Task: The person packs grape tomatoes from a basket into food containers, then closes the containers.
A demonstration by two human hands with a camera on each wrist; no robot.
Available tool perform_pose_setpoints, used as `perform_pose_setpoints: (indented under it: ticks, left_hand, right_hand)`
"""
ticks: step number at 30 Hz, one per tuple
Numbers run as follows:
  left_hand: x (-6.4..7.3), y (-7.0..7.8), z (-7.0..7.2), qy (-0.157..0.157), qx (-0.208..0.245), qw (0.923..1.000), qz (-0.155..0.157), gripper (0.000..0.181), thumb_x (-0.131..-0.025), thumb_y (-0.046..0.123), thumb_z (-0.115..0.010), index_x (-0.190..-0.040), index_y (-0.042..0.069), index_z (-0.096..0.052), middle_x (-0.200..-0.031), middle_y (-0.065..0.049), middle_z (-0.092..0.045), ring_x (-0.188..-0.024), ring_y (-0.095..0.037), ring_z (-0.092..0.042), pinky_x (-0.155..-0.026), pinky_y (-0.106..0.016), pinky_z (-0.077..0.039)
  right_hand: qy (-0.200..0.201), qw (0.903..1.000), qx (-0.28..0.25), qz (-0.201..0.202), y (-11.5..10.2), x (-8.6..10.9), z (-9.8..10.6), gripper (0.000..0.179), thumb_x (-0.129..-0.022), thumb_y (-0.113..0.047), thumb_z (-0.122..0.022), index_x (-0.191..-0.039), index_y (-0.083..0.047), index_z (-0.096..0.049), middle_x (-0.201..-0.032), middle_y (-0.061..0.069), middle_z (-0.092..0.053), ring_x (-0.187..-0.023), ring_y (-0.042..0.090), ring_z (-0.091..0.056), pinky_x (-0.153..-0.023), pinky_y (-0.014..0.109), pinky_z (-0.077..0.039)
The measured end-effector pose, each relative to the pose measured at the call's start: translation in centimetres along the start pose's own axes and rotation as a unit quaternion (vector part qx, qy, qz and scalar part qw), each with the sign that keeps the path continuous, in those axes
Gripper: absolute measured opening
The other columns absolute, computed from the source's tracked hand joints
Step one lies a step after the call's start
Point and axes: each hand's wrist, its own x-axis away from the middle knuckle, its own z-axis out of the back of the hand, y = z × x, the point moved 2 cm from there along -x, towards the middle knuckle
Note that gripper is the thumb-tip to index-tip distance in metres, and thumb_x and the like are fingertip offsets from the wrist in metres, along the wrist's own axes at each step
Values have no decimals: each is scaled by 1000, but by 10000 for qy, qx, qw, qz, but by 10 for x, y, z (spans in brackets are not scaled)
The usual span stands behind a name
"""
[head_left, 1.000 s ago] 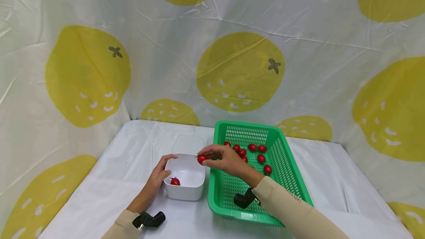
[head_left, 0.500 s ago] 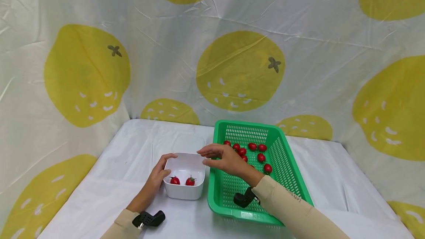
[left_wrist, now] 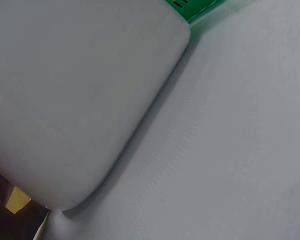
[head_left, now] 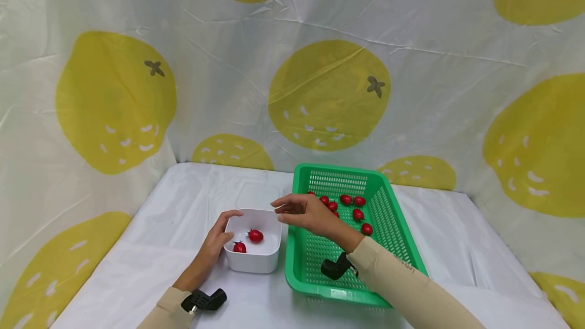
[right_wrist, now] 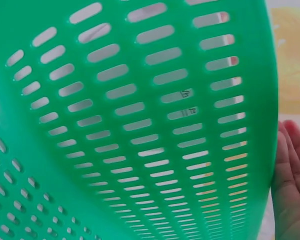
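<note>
In the head view, my left hand (head_left: 216, 237) holds the white square container (head_left: 252, 264) at its left side, fingers along the rim and thumb at the near part of it. Inside lie two cherry tomatoes, one near the middle (head_left: 256, 236) and another by the front left corner (head_left: 239, 247). My right hand (head_left: 303, 213) hovers near the container's right rim and over the green basket's left edge, fingers loosely bent and nothing between them. The left wrist view shows the container's outer wall (left_wrist: 80, 100) close up. Part of the right hand (right_wrist: 292, 185) appears behind the basket wall in the right wrist view.
The green perforated basket (head_left: 338, 293) stands right of the container, with several cherry tomatoes (head_left: 358, 215) towards its back and right; the right hand hides some. White cloth (head_left: 183, 202) covers the table. A lemon-print curtain (head_left: 219, 85) hangs behind.
The right hand has let go of a cherry tomato, which dropped into the container and rolled back and slightly left. The left hand keeps its hold on the container.
</note>
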Motion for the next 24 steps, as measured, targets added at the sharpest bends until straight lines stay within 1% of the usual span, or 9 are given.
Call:
perform_pose_setpoints:
  ticks: [2,5,8,11,13,16,20,22,24]
  left_hand:
    - [-1,1,0,23,2,10000,-38,49,-89,-2,-32,-134,11,-45,-142,-10,-39,-145,-34,-10,-111,-65,3]
    - [-1,1,0,35,-11,10000,-61,50,-88,-3,-31,-134,9,-45,-142,-11,-40,-144,-33,-13,-112,-62,2]
    - [-1,-1,0,25,-29,10000,-40,50,-88,-4,-31,-134,9,-45,-141,-10,-41,-143,-30,-16,-113,-61,2]
    - [0,-1,0,12,-60,10000,-4,48,-89,-2,-32,-134,10,-44,-141,-9,-40,-143,-28,-16,-112,-63,2]
    - [1,-1,0,1,-50,10000,-8,48,-90,-1,-32,-135,11,-44,-142,-9,-40,-143,-29,-14,-112,-64,3]
    - [1,-2,1,2,-41,10000,-48,48,-90,-1,-32,-135,10,-44,-142,-10,-40,-144,-30,-13,-112,-63,3]
    - [1,-2,2,-4,-14,10000,-86,47,-90,0,-33,-135,10,-44,-142,-10,-40,-144,-30,-13,-112,-62,2]
    - [1,-3,2,-5,-19,10000,-89,47,-90,1,-33,-135,9,-44,-142,-10,-40,-144,-27,-15,-112,-63,2]
    - [0,-3,1,18,-24,9999,-100,47,-90,0,-33,-134,9,-44,-141,-11,-40,-142,-20,-19,-112,-62,2]
  right_hand:
    - [6,9999,-103,-26,-2,0,2,36,-90,-16,-68,-123,-5,-63,-120,7,-65,-111,29,-62,-87,31,-54]
    - [62,9999,-74,-68,-4,2,4,36,-89,-18,-68,-123,-7,-63,-120,5,-65,-110,26,-63,-87,31,-54]
    - [98,9999,-103,-46,-4,7,9,35,-89,-16,-68,-123,-5,-64,-121,10,-65,-108,24,-64,-87,31,-54]
    - [132,9998,-176,-12,-3,13,15,35,-90,-13,-67,-123,-2,-63,-121,15,-63,-108,26,-64,-87,32,-54]
    - [139,9997,-205,-16,-3,17,20,35,-90,-12,-67,-123,0,-62,-121,16,-63,-108,27,-63,-88,32,-54]
    - [147,9997,-171,-71,-1,22,26,34,-90,-12,-67,-122,-1,-62,-119,13,-65,-109,26,-63,-89,32,-53]
    - [171,9997,-74,-175,2,31,34,34,-91,-14,-67,-123,-3,-63,-120,15,-64,-111,30,-61,-89,31,-52]
    - [218,9995,5,-244,5,35,38,35,-90,-16,-67,-123,-5,-63,-122,16,-63,-112,30,-60,-89,30,-52]
    - [295,9990,84,-315,10,39,43,36,-90,-18,-68,-123,-6,-63,-121,15,-64,-112,29,-61,-89,31,-53]
